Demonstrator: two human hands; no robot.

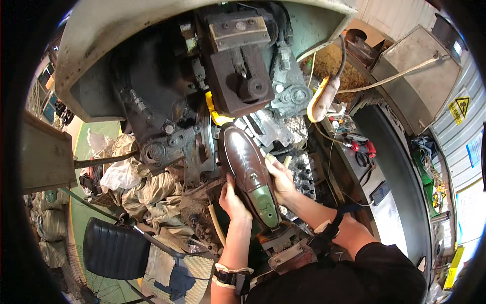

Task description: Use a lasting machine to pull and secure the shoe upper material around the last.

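A dark brown leather shoe upper [242,154] sits on a green shoe last [264,205] in front of me, toe pointing away at the machine. My left hand [234,202] grips its left side, thumb up along the edge. From the right, my right hand [281,178] holds the other side, with fingers partly hidden behind the upper. Just beyond the toe are a yellow part [218,112] and the dark metal block [240,83] of the machine. Below the heel end lies a metal support [286,248].
A lamp-like handle [323,99] hangs at the right on a cable. Beyond it run a dark conveyor belt [400,167] and a ledge with a phone [379,193] and a red tool [362,148]. A black chair [116,248] and cloth sacks [147,187] stand at the left.
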